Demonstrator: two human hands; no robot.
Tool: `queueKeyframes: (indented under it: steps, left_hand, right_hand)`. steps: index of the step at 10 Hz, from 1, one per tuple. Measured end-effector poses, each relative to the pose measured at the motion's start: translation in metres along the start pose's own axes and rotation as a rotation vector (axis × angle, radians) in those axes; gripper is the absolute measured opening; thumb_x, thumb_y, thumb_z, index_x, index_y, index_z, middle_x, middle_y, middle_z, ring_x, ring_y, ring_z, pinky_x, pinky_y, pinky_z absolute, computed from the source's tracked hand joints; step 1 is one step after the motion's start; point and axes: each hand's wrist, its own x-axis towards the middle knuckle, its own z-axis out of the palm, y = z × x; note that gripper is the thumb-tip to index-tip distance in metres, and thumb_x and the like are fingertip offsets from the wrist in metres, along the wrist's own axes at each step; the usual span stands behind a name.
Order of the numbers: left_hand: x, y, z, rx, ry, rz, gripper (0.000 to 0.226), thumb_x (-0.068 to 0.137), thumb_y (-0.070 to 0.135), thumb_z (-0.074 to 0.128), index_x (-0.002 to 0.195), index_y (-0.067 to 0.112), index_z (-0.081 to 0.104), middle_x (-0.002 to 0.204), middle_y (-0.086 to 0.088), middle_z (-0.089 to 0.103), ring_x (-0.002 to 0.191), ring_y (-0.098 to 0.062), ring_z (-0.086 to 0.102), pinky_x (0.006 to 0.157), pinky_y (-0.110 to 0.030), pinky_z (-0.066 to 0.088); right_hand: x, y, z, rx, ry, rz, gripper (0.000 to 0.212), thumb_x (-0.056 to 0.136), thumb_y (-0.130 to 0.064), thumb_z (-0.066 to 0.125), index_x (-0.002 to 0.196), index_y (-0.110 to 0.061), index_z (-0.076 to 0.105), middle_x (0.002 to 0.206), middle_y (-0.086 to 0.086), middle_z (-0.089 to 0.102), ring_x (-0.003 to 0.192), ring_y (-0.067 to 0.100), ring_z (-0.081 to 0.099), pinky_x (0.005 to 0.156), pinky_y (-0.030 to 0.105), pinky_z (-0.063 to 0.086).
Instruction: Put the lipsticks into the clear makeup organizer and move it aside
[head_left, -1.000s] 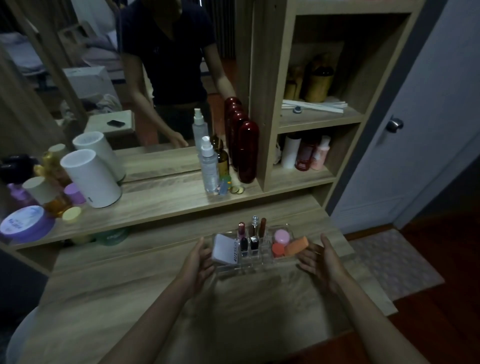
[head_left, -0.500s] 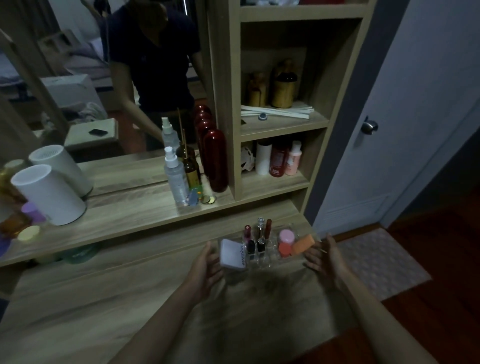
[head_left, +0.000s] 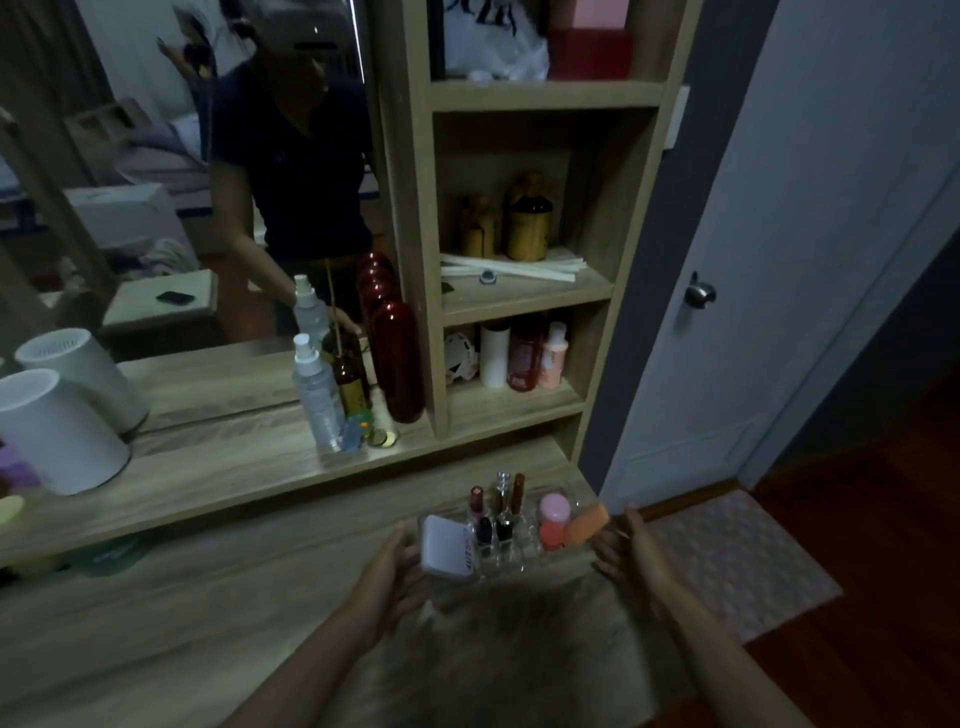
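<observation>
The clear makeup organizer (head_left: 511, 540) is being shown resting on the wooden dressing table (head_left: 208, 623), near its far right end, just below the raised ledge (head_left: 218, 467). Several lipsticks (head_left: 501, 506) are being held upright in its middle slots, a white compact (head_left: 445, 545) is being propped in its left part, and pink and orange sponges (head_left: 563, 519) are being kept in its right part.

Both forearms are being extended forward from the lower edge of the view, angled inward toward the organizer. The left hand (head_left: 392, 571) is being held open, palm turned to the right, fingers loosely spread and slightly curled, just beside the organizer's left end near the compact; whether it is being touched there cannot be told in the dim light. The right hand (head_left: 626, 551) is being held open too, palm facing left, fingers straightened and pointing away from the body, just beside the organizer's right end next to the orange sponge, with a narrow gap appearing to be kept. Nothing is being gripped by either hand.

On the ledge behind, a clear spray bottle (head_left: 317, 400), a brown bottle (head_left: 350, 379) and a tall dark red bottle (head_left: 397, 361) are being reflected in the mirror (head_left: 156, 182), and a white cylinder (head_left: 49, 428) is being shown at the left. More bottles are being stored in the shelf unit (head_left: 519, 291) to the right.
</observation>
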Motion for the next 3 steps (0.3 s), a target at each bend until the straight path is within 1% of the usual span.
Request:
queueKeyframes:
  steps: [1,2,3]
  left_hand:
    - [-0.008,0.007,0.006,0.029,0.062,0.02,0.057,0.099,0.047,0.027,0.118,0.007,0.062,0.106,-0.015,0.07,0.091,-0.025,0.065,0.078,-0.034,0.051]
    - [-0.001,0.017,0.024,0.355,0.245,0.276,0.03,0.101,0.029,0.039,0.097,0.017,0.065,0.124,-0.021,0.062,0.104,-0.024,0.058,0.099,-0.036,0.043]
    - [-0.005,0.027,0.042,0.448,0.329,0.499,0.029,0.097,0.02,0.051,0.123,0.012,0.058,0.132,-0.017,0.052,0.118,-0.024,0.049,0.1,-0.032,0.037]
  right_hand:
    - [-0.01,-0.011,0.0,-0.193,0.107,-0.089,0.052,0.097,-0.038,0.035,0.116,0.004,0.057,0.105,0.024,0.058,0.078,0.021,0.058,0.09,0.046,0.048]
    - [-0.019,-0.033,-0.01,-0.267,0.202,-0.141,0.053,0.097,-0.037,0.036,0.122,0.006,0.052,0.118,0.028,0.059,0.103,0.039,0.058,0.1,0.048,0.043]
    - [-0.039,-0.057,-0.017,-0.209,0.297,-0.23,0.043,0.096,-0.033,0.041,0.116,0.001,0.057,0.124,0.024,0.059,0.093,0.032,0.06,0.089,0.041,0.047]
